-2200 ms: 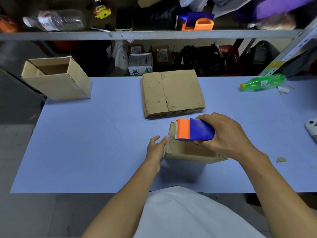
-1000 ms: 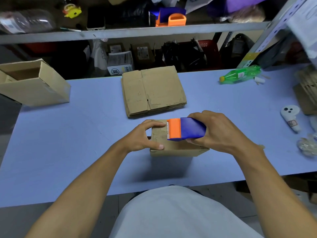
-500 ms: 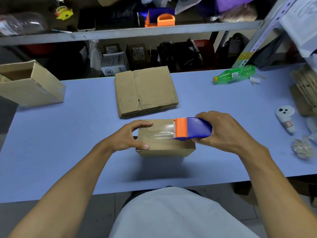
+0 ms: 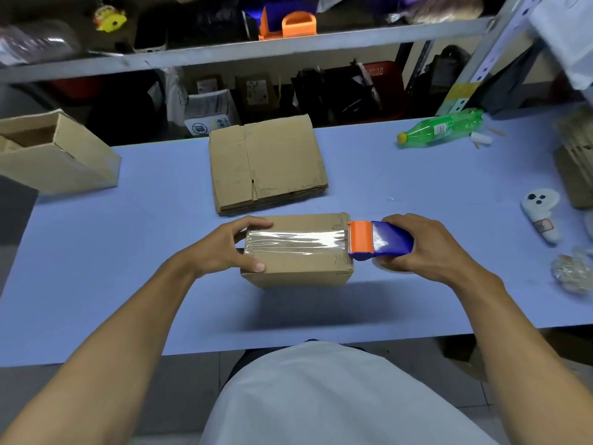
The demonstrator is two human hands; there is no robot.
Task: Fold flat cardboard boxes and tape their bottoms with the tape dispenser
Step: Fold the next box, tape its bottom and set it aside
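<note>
Step in hand, judged: finish tape run across box bottom, then carry strip over right edge, tear clean at cutter, press end flat.

Table [image 4: 128, 252]: one.
Box [image 4: 298, 264] being taped: one, mid-table near front edge; left hand [image 4: 224, 248] grips its left end, thumb on near side.
Open box [image 4: 54, 155], far left: one.
Flat-box stack [image 4: 266, 162]: one, count within unclear.
Tape dispenser [image 4: 378, 240]: one, at box's right edge, right hand [image 4: 426, 245] curled round it.
Bottle [image 4: 439, 128]: one.

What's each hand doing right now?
Left hand: grips the box at its left end.
Right hand: holds the tape dispenser.
</note>
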